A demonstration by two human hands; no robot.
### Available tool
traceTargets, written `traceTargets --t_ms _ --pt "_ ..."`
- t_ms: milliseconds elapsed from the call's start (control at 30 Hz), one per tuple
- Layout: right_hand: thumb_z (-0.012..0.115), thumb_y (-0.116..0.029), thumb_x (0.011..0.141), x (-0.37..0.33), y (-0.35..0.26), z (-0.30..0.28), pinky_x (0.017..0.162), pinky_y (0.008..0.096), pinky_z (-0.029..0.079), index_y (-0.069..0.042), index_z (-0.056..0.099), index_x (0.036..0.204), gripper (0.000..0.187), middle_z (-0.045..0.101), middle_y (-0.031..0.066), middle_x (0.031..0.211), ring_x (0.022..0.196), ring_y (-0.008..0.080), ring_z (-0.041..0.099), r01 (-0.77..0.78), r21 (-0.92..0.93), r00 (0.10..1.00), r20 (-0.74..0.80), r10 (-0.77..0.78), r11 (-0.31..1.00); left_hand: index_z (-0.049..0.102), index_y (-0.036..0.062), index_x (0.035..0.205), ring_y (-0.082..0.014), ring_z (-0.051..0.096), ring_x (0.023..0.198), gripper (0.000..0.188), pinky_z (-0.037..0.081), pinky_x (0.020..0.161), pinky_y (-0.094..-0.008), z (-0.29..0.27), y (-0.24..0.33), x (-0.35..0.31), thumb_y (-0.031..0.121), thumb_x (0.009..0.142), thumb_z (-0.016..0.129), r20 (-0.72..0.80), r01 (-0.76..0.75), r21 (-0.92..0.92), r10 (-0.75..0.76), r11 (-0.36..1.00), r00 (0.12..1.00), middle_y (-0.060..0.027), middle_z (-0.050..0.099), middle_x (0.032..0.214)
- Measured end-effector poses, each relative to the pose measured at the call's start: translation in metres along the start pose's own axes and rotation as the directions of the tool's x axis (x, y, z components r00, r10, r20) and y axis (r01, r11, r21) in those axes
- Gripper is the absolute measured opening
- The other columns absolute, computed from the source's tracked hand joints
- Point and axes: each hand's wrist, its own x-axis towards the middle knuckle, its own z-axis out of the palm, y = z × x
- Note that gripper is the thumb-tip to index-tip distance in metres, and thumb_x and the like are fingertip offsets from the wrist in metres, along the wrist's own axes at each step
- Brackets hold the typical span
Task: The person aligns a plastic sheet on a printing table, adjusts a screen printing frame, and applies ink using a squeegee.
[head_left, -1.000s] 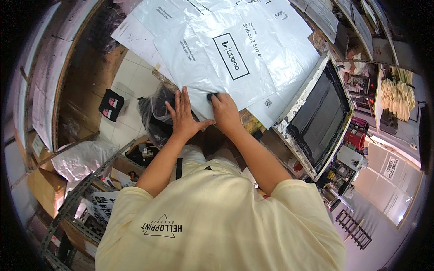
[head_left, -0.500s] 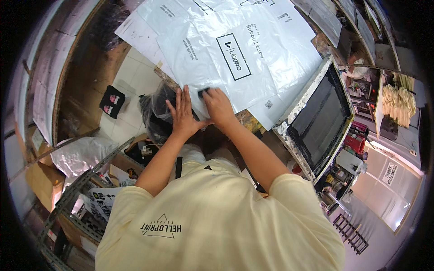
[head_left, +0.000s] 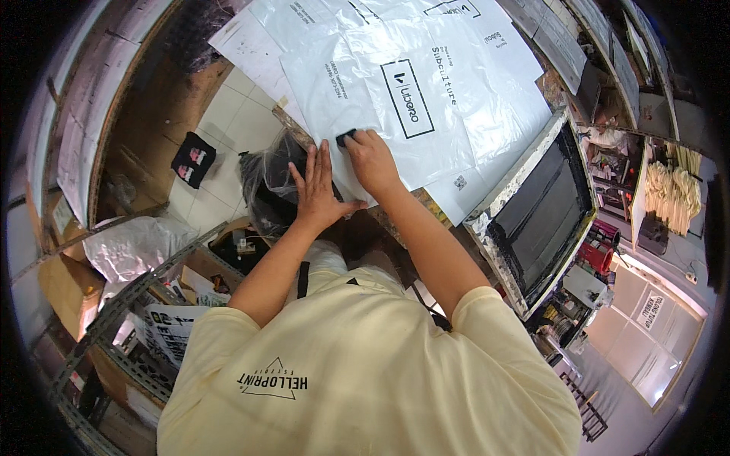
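White bag: here it is at 12 o'clock ahead of you, one printed plastic bag lying flat on top of other overlapping white ones; their full count is hidden.
Small black object: just one, dark and blocky, on the bag's 8 o'clock side, too covered by fingers to say what it is.
Right hand: yours is clamped on that object, fingers curled together, knuckles up, pressing it down to the plastic.
Right forearm: it slants in toward 11 o'clock, elbow bent outward.
Left hand: down it lies at the right hand's 8 o'clock, yours palm down along the bag's near-left edge, fingers apart and pointing to 12, thumb stretched to 3.
Left forearm: this one leans toward 1 o'clock.
Table edge: a stained strip shows at 4 o'clock from your right hand.
Framed screen: one, dark mesh in a blotched frame, tilted, between 3 and 4 o'clock of your right hand.
Clear plastic: one crumpled bundle with black contents, just beside your left hand at 9.
Black cloth: one folded piece, two printed patches, on the tiled floor, between 9 and 10.
Silvery bag: one, between 8 and 9.
Cardboard box: one, farther out at 8.
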Motion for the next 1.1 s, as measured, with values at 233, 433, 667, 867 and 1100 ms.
traceTargets --t_ms 233,433,667,867,1100 --pt "0.059 -0.009 0.082 -0.058 -0.017 -0.021 0.085 0.0433 0.049 -0.003 0.066 0.096 0.017 0.060 0.0131 0.099 0.096 0.0341 0.057 0.019 0.092 0.975 0.217 -0.039 0.996 -0.004 0.0045 0.162 -0.0310 0.004 0.158 0.154 -0.008 0.117 -0.0704 0.005 -0.007 -0.002 0.075 0.056 0.081 -0.050 -0.015 0.006 0.015 1.000 0.999 -0.0111 0.008 0.171" --pt "0.059 -0.009 0.083 0.010 0.000 -0.005 0.086 0.0419 0.050 -0.001 0.069 0.107 0.027 0.060 0.0139 0.095 0.095 0.0332 0.058 -0.001 0.047 0.999 0.035 -0.001 0.999 -0.005 0.0043 0.162 -0.0306 0.002 0.158 0.154 -0.008 0.117 -0.0706 0.002 -0.003 -0.001 0.075 0.056 0.082 -0.021 -0.006 -0.010 0.006 1.000 1.000 -0.0109 0.007 0.171" --pt "0.068 -0.005 0.077 -0.078 -0.010 -0.035 0.088 0.0438 0.049 -0.003 0.067 0.102 0.025 0.061 0.0146 0.099 0.099 0.0349 0.058 0.021 0.117 0.972 0.228 -0.048 0.993 -0.005 0.0039 0.162 -0.0299 -0.001 0.158 0.154 -0.010 0.118 -0.0692 0.002 -0.003 -0.002 0.077 0.056 0.080 0.015 0.017 0.033 -0.018 0.999 1.000 -0.0103 0.005 0.172" --pt "0.068 -0.005 0.085 -0.137 -0.018 -0.061 0.087 0.0422 0.050 0.002 0.068 0.108 0.025 0.066 0.0184 0.104 0.100 0.0357 0.064 -0.536 0.340 0.842 0.144 0.521 0.773 -0.004 0.0059 0.163 -0.0305 -0.002 0.158 0.152 -0.009 0.118 -0.0688 -0.011 -0.001 -0.004 0.078 0.058 0.079 0.055 -0.042 0.029 0.040 0.999 0.998 -0.0115 0.002 0.172" --pt "0.060 -0.008 0.098 -0.149 -0.013 -0.050 0.082 0.0307 0.051 0.004 0.065 0.116 0.022 0.069 0.0079 0.100 0.089 0.0132 0.062 -0.607 0.632 0.750 0.256 0.610 0.482 -0.002 0.0060 0.163 -0.0327 0.002 0.158 0.136 -0.005 0.119 -0.0684 0.004 -0.007 -0.003 0.079 0.073 0.069 -0.011 -0.039 0.083 0.040 0.996 0.999 -0.0128 0.007 0.171"
